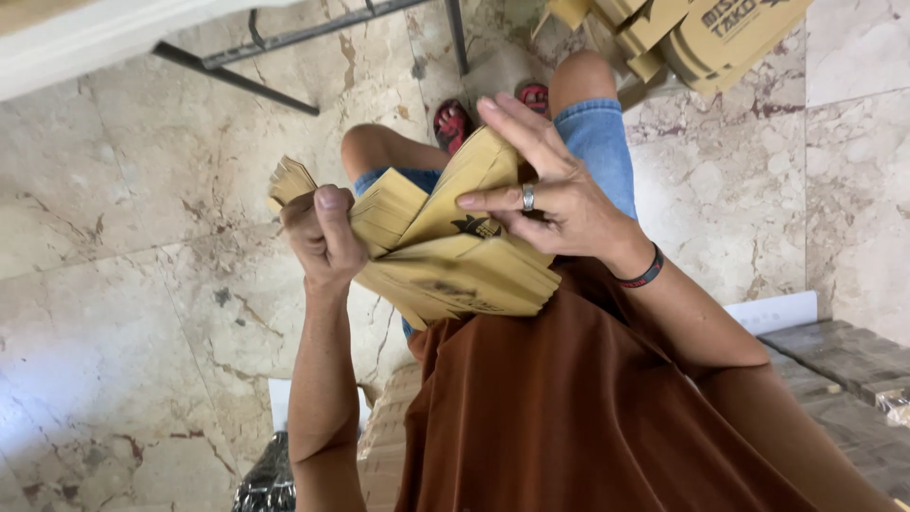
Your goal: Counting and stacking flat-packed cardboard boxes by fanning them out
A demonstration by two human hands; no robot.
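left hand (322,237): closed around the left end of a thick stack of flat brown cardboard pieces (445,256); thumb sits on top pointing up, fingers curl round the far edge, so it's a proper clamp and not just a touch

right hand (545,194): on the right side of the same stack; fingers spread out, a couple of them tucked in between the sheets and lifting the top few up and apart; so it's gripping some loose sheets rather than the whole bundle; there's a silver ring (528,197) on one finger and a dark wristband (643,275) with a red edge on the wrist

stack: held up in the air between both hands, above the lap and knees, not resting on anything as far as I can see; the sheets are fanned open near the middle, with a small dark printed mark showing on one of the lifted ones; the bottom part looks tightly packed, lots of thin layers

person: seated, rust-brown shirt (569,417), blue denim shorts (599,142), bare knees, red sandals (453,123) on the feet way down past the stack

floor: beige marble-look tiles (142,284) with brown veins all over

top right: a pile of more brown cardboard boxes (701,38), folded, well apart from the hands

top left: edge of a pale table (85,38) with dark metal legs (284,43) underneath

bottom left: something black and shiny (270,479), can't tell what it is; next to it more stacked brown cardboard (384,436) partly hidden behind the left arm
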